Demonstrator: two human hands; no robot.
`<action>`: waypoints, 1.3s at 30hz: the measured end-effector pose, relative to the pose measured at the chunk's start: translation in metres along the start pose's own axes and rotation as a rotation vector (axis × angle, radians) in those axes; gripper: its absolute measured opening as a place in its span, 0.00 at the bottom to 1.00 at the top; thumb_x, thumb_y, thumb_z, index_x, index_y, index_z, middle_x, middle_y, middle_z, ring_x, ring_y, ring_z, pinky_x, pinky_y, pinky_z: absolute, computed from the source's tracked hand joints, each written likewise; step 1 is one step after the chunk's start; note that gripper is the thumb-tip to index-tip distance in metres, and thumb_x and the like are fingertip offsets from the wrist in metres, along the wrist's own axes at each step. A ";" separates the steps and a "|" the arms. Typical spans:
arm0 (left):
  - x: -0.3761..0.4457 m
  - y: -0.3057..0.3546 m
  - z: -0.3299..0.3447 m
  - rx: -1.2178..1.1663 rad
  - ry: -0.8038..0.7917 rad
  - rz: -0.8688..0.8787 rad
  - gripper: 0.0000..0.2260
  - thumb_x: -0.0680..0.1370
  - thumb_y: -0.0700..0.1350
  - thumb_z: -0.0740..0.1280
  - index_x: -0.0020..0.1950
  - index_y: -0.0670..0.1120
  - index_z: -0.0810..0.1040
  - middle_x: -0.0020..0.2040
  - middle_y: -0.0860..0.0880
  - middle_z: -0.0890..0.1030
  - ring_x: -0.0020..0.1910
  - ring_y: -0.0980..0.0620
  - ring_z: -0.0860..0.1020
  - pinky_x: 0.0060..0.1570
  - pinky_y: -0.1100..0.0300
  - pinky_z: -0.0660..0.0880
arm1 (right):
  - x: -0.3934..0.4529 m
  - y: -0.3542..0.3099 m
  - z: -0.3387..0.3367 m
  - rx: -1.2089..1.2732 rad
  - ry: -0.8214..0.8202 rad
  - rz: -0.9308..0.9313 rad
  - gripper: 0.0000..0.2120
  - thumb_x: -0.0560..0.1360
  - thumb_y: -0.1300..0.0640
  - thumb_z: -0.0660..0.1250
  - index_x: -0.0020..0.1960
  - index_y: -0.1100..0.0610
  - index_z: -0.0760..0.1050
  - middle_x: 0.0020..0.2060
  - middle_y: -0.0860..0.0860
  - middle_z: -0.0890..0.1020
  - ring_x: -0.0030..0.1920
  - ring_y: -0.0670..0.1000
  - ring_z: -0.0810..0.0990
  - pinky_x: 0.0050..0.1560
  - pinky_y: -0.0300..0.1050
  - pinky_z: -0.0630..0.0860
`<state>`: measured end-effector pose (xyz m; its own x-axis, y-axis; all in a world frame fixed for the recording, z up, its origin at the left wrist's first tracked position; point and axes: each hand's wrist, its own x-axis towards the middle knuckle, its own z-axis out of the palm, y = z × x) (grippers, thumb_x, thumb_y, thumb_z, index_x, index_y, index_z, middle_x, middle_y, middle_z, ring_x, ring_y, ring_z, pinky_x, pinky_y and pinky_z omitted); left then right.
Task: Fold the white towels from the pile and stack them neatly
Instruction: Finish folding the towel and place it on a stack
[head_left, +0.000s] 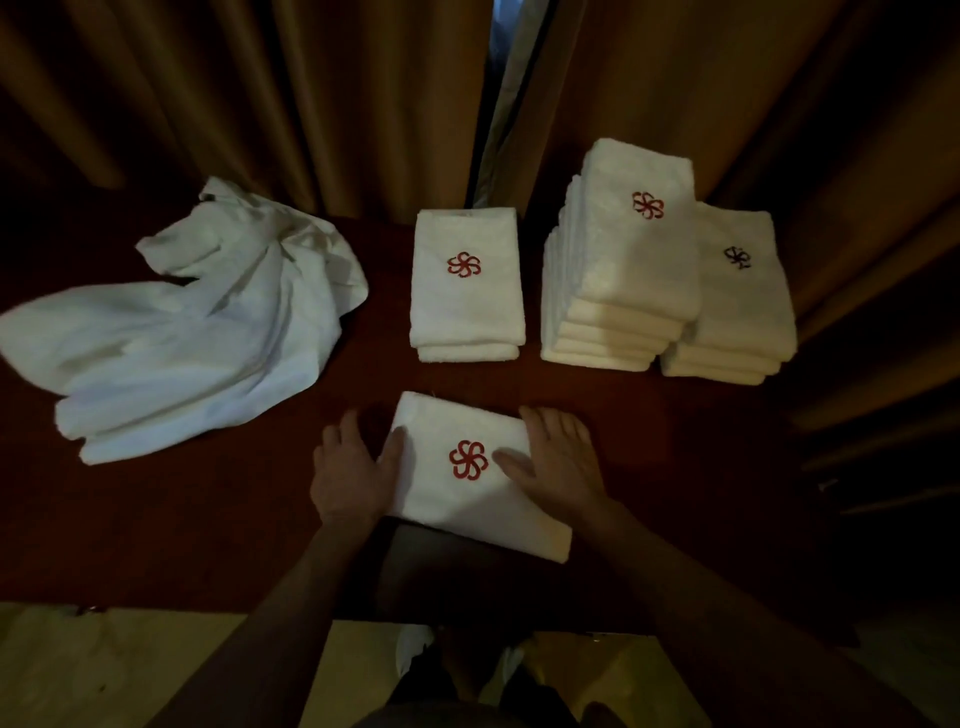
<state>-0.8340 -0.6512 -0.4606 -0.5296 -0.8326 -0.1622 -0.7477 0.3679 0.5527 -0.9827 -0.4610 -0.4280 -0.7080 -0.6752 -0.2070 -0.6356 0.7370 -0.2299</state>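
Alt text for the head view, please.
Both hands, left hand and right hand, lie flat on a folded white towel on a dark table. Three folded stacks stand behind; an unfolded pile lies left.

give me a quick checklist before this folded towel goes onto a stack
1. Towel fully folded, logo up: ok.
2. Left hand at its left edge, right hand flat on top: ok.
3. Lifting grip: not ok, fingers straight.
4. Short stack has room on top: ok.
5. Tall stack straight: not ok, layers stagger.
6. Pile still holds unfolded towels: ok.
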 end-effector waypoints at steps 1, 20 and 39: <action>-0.001 -0.005 -0.004 0.018 -0.023 -0.029 0.32 0.76 0.68 0.60 0.71 0.47 0.69 0.64 0.44 0.74 0.61 0.41 0.75 0.56 0.46 0.74 | 0.007 -0.004 -0.003 0.026 -0.043 -0.021 0.33 0.78 0.34 0.57 0.76 0.52 0.60 0.71 0.52 0.66 0.71 0.54 0.64 0.71 0.50 0.58; -0.024 -0.012 -0.008 -0.386 -0.149 -0.246 0.39 0.66 0.72 0.69 0.66 0.45 0.75 0.61 0.45 0.78 0.59 0.44 0.76 0.60 0.46 0.76 | 0.009 -0.028 -0.012 0.522 -0.176 0.178 0.21 0.69 0.44 0.77 0.52 0.52 0.71 0.47 0.49 0.80 0.46 0.48 0.79 0.48 0.49 0.78; -0.017 0.069 -0.072 -1.207 -0.326 -0.015 0.16 0.78 0.44 0.70 0.65 0.48 0.77 0.58 0.45 0.84 0.56 0.46 0.83 0.52 0.51 0.80 | 0.022 -0.061 -0.067 1.368 0.157 0.222 0.17 0.70 0.52 0.77 0.54 0.55 0.76 0.47 0.51 0.85 0.45 0.49 0.85 0.40 0.42 0.81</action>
<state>-0.8474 -0.6414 -0.3609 -0.7277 -0.6288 -0.2740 -0.0010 -0.3985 0.9172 -0.9803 -0.5193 -0.3544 -0.8379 -0.4717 -0.2746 0.2301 0.1509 -0.9614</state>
